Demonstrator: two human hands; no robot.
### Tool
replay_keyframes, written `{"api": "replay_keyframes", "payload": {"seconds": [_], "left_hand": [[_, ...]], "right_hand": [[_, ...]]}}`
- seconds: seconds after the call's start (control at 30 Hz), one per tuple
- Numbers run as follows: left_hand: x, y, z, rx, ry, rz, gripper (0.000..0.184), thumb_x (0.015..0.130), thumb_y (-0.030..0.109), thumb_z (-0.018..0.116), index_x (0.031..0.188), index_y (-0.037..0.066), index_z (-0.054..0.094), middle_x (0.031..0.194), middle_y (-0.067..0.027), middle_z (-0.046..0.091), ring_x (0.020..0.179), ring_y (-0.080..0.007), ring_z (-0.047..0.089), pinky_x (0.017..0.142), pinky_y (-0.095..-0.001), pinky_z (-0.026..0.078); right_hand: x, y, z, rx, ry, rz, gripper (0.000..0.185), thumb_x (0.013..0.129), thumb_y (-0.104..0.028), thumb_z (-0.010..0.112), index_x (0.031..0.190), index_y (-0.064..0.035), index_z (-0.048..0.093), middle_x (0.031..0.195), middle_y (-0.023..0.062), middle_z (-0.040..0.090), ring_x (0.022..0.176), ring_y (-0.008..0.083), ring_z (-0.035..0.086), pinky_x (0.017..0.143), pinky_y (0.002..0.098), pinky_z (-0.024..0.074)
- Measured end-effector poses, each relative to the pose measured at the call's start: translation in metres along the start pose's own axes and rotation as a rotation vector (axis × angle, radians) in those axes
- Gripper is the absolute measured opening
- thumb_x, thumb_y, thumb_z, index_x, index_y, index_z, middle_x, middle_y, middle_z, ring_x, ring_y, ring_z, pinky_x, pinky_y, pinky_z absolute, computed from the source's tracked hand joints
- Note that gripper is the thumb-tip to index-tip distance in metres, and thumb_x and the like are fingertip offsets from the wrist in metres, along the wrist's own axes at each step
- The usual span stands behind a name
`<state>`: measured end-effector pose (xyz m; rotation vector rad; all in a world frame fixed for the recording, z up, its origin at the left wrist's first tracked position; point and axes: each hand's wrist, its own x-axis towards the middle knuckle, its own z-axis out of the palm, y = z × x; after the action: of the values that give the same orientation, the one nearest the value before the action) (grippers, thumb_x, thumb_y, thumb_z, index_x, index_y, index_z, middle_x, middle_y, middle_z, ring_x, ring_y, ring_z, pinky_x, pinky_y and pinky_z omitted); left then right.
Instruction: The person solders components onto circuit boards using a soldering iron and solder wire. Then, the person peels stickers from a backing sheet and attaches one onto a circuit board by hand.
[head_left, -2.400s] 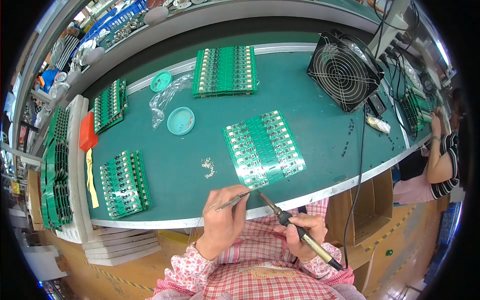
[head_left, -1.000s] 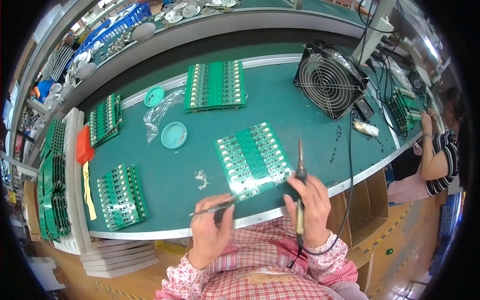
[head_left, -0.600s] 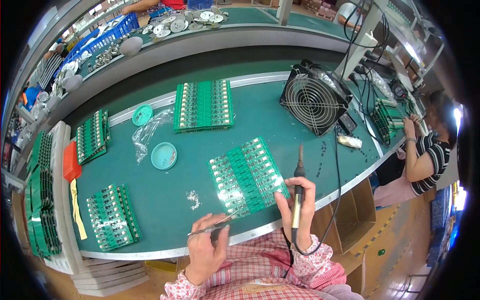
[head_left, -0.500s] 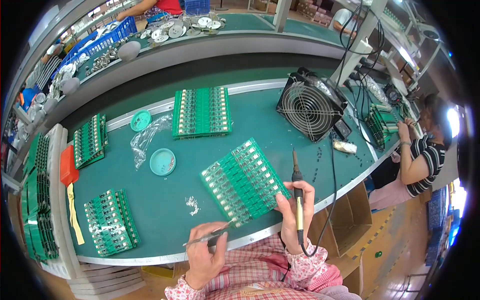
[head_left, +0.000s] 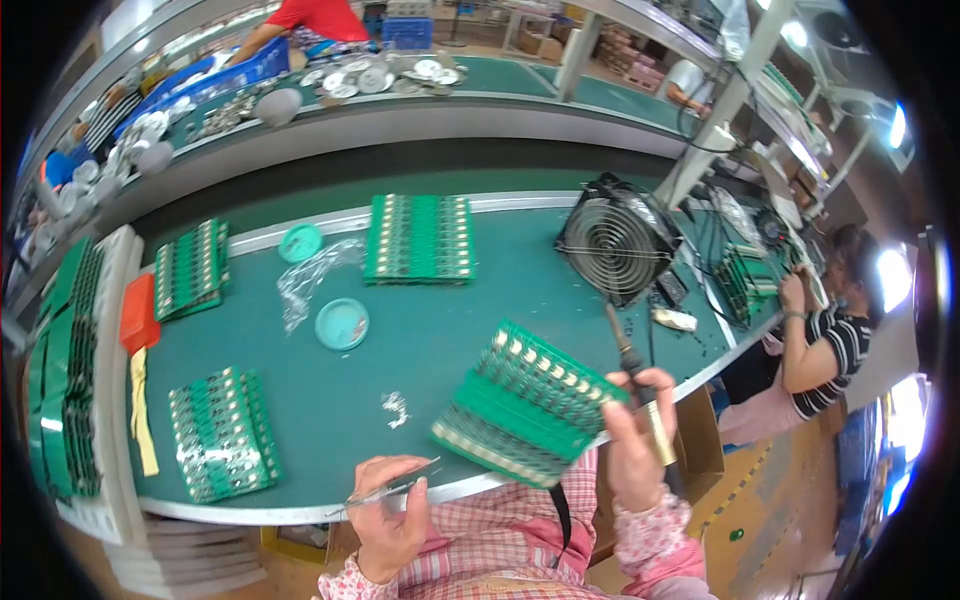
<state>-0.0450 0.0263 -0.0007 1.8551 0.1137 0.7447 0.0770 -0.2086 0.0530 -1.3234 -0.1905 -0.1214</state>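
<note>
My left hand (head_left: 390, 510) is closed on metal tweezers (head_left: 385, 490) near the table's front edge, tips pointing right. My right hand (head_left: 640, 430) holds a soldering iron (head_left: 632, 362) with its tip pointing up and away. Its thumb and finger also pinch the right corner of a green circuit board panel (head_left: 525, 405), which is tilted and turned above the table. The tweezers are apart from the panel. Left of the panel lies a small pile of tiny pale parts (head_left: 396, 409).
Board stacks stand at the back (head_left: 420, 240), left (head_left: 192, 268) and front left (head_left: 220, 435). A fan (head_left: 615, 245) stands back right, a round dish (head_left: 342, 324) mid-left, and a red box (head_left: 140, 313) far left. A co-worker (head_left: 835, 345) sits at the right.
My right hand has lifted the panel off the table and turned it, moving right with the iron. My left hand has drawn away leftward with the tweezers. The camera view has shifted too.
</note>
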Motion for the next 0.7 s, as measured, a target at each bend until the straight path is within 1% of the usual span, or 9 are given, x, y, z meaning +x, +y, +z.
{"api": "replay_keyframes", "payload": {"seconds": [0.07, 0.17, 0.3, 0.33, 0.43, 0.47, 0.53, 0.63, 0.7], "left_hand": [[0.001, 0.003, -0.012, 0.063, -0.019, 0.021, 0.025, 0.087, -0.009, 0.062, 0.110, -0.001, 0.058, 0.103, -0.0158, 0.069, 0.097, -0.0260, 0.066, 0.090, -0.0363, 0.051], [0.002, 0.006, -0.020, 0.129, -0.013, -0.008, 0.023, 0.088, -0.007, 0.063, 0.110, -0.001, 0.058, 0.103, -0.0157, 0.069, 0.099, -0.0259, 0.066, 0.090, -0.0354, 0.051], [0.000, 0.007, -0.023, 0.222, 0.026, -0.005, 0.019, 0.087, -0.006, 0.065, 0.105, -0.001, 0.063, 0.106, -0.0147, 0.069, 0.099, -0.0254, 0.065, 0.089, -0.0345, 0.051], [0.000, 0.009, -0.022, 0.212, 0.045, -0.058, 0.018, 0.086, -0.004, 0.068, 0.103, 0.001, 0.066, 0.104, -0.0133, 0.070, 0.098, -0.0261, 0.065, 0.088, -0.0352, 0.051], [0.002, 0.004, -0.022, 0.281, 0.082, -0.011, 0.019, 0.081, 0.002, 0.076, 0.100, 0.005, 0.072, 0.100, -0.0096, 0.073, 0.093, -0.0286, 0.068, 0.085, -0.0373, 0.051], [0.003, 0.004, -0.022, 0.298, 0.087, 0.000, 0.018, 0.082, 0.003, 0.076, 0.100, 0.005, 0.072, 0.100, -0.0083, 0.073, 0.092, -0.0278, 0.069, 0.085, -0.0374, 0.051], [0.003, 0.002, -0.021, 0.308, 0.064, -0.020, 0.018, 0.083, 0.005, 0.076, 0.101, 0.006, 0.073, 0.100, -0.0072, 0.073, 0.092, -0.0265, 0.069, 0.085, -0.0369, 0.051], [0.008, 0.004, -0.017, 0.305, 0.051, -0.030, 0.018, 0.085, 0.007, 0.076, 0.102, 0.006, 0.072, 0.099, -0.0063, 0.073, 0.091, -0.0252, 0.070, 0.086, -0.0364, 0.050], [0.011, 0.005, -0.014, 0.301, 0.048, -0.014, 0.018, 0.085, 0.008, 0.076, 0.103, 0.006, 0.072, 0.100, -0.0063, 0.073, 0.091, -0.0247, 0.070, 0.086, -0.0362, 0.049]], "right_hand": [[0.018, -0.023, 0.001, -0.114, -0.102, 0.032, 0.046, 0.090, 0.010, 0.066, 0.126, -0.0069, 0.043, 0.119, 0.0137, 0.060, 0.099, 0.0150, 0.065, 0.084, 0.0257, 0.0538], [0.056, -0.034, 0.001, -0.249, -0.395, 0.129, 0.046, 0.086, 0.008, 0.072, 0.123, -0.0044, 0.046, 0.115, 0.0133, 0.059, 0.102, 0.0162, 0.065, 0.082, 0.0262, 0.0571], [0.103, -0.023, 0.022, -0.515, -0.860, 0.196, 0.028, 0.090, -0.002, 0.073, 0.113, -0.0059, 0.057, 0.107, 0.0026, 0.065, 0.101, 0.0099, 0.063, 0.088, 0.0265, 0.0509], [0.111, -0.016, 0.030, -0.515, -0.960, 0.169, 0.026, 0.091, -0.002, 0.069, 0.113, -0.0068, 0.056, 0.107, 0.0033, 0.067, 0.100, 0.0114, 0.063, 0.089, 0.0283, 0.0510], [0.126, 0.008, 0.054, -0.604, -1.150, -0.027, 0.034, 0.085, -0.002, 0.066, 0.116, -0.0100, 0.055, 0.107, 0.0020, 0.068, 0.096, 0.0118, 0.064, 0.085, 0.0298, 0.0521], [0.124, 0.015, 0.062, -0.632, -1.176, -0.048, 0.038, 0.081, -0.003, 0.069, 0.116, -0.0115, 0.056, 0.105, 0.0035, 0.068, 0.090, 0.0138, 0.065, 0.081, 0.0304, 0.0524], [0.115, 0.029, 0.074, -0.637, -1.202, -0.101, 0.038, 0.081, -0.003, 0.069, 0.117, -0.0123, 0.058, 0.103, 0.0064, 0.067, 0.089, 0.0213, 0.067, 0.082, 0.0337, 0.0525], [0.096, 0.040, 0.083, -0.742, -1.113, -0.568, 0.031, 0.081, -0.005, 0.069, 0.111, -0.0116, 0.064, 0.101, 0.0090, 0.067, 0.095, 0.0317, 0.065, 0.086, 0.0421, 0.0509], [0.078, 0.036, 0.074, -0.868, -1.031, -0.650, 0.031, 0.080, -0.012, 0.075, 0.109, -0.0119, 0.064, 0.101, 0.0091, 0.067, 0.097, 0.0299, 0.065, 0.086, 0.0408, 0.0506]]}}
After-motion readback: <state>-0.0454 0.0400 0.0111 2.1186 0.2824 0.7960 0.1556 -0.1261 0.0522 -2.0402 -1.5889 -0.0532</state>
